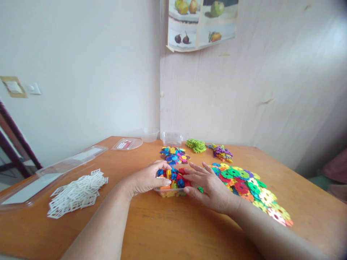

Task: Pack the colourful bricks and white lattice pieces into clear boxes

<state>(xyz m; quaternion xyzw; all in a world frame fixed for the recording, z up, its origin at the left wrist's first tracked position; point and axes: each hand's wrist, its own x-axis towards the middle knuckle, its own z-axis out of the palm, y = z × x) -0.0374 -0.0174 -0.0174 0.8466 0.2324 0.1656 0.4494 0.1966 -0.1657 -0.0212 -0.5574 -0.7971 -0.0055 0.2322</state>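
Note:
A small clear plastic box full of coloured toy pieces stands on the table between my hands. The building pieces in it are red, blue, yellow, orange and green. My left hand curves around the box's left end, thumb toward the front and fingers toward the back, gripping it; its fingertips are partly hidden. Over the right end lies my right hand, fingers stretched and spread, covering part of the pieces and the rim. Beside it spreads a pile of flower-shaped plastic discs.
On the wooden table, white lattice pieces lie left, near clear lids. Behind the box are colourful flower pieces, green pieces and purple pieces. Clear tubs stand against the wall.

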